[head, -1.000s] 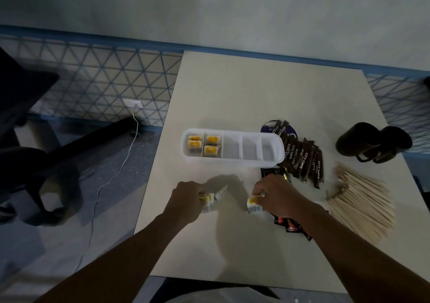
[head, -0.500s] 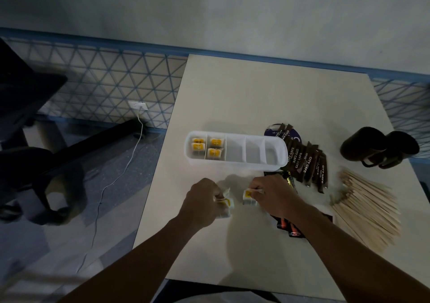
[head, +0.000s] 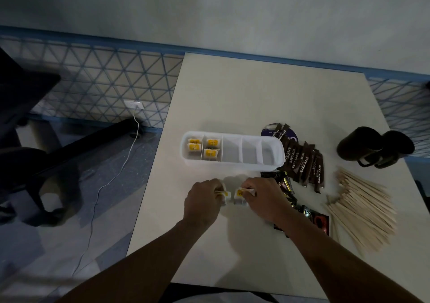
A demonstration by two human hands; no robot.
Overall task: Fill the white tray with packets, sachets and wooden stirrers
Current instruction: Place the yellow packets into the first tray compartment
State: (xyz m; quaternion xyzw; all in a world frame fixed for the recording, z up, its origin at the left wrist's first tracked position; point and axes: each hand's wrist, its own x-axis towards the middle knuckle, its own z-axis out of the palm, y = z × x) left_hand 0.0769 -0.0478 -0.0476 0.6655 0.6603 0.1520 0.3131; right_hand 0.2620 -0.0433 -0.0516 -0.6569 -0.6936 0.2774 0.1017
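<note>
The left hand [head: 203, 201] pinches one packet [head: 225, 195], the right hand [head: 261, 198] a second packet [head: 239, 195] — nearly touching — near the tray [head: 232, 164]; stirrers [head: 363, 209] lie right on the table [head: 256, 93].

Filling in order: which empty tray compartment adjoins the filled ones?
The middle compartment of the white tray: it borders the yellow-tagged sachets; the other two empties lie further right.

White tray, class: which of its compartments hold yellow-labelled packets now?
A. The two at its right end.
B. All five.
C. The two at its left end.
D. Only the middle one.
C: yellow-labelled packets lie only in the two compartments at the left end of the white tray; the other three look bare. The left hand and right hand each pinch another such packet.
</note>
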